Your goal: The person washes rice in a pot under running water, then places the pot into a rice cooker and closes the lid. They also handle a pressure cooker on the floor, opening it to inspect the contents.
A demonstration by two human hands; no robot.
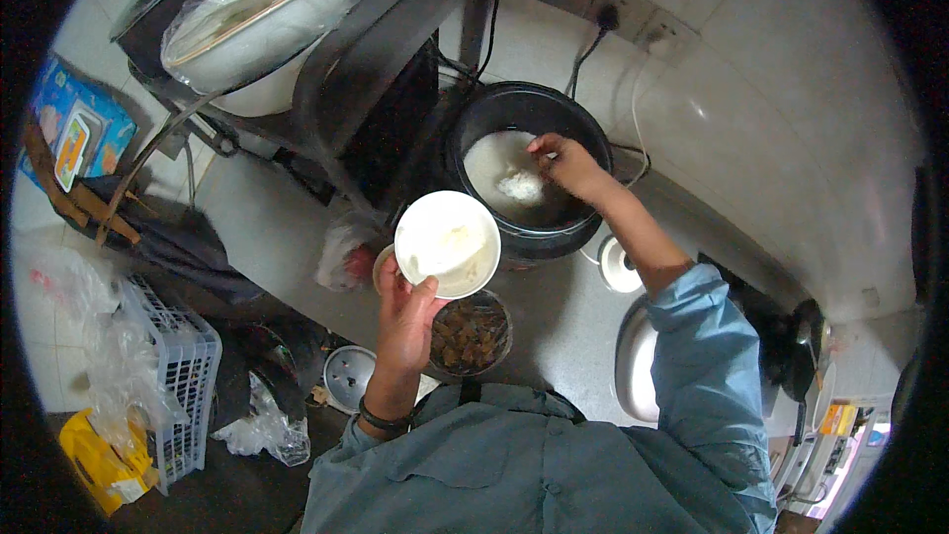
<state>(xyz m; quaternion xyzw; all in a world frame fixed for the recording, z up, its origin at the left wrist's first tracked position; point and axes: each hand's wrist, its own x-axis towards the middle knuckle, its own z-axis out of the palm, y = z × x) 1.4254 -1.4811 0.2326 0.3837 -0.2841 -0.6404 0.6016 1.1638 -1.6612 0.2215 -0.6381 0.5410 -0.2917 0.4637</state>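
Observation:
My left hand [411, 311] grips the near rim of a white bowl [448, 237], tilted so that its inside faces me. A pale patch shows inside the bowl. The bowl is beside the near left rim of a black cooking pot [474, 119]. Over the inside of that pot is my right hand [567, 167], its fingers curled together. Whether they hold a utensil, I cannot tell. Cloudy whitish liquid or rice [489, 152] covers part of the pot's bottom, with a white clump of what looks like cooked rice [521, 186] just below my fingers.
On the grey counter [571, 341] are a container of brown pieces [471, 334], a plastic bag [342, 256] and a white round object [620, 265]. A dark rack [371, 59] rises at the left, near a plastic-covered basin [259, 30]. Cords hang from wall sockets [619, 11].

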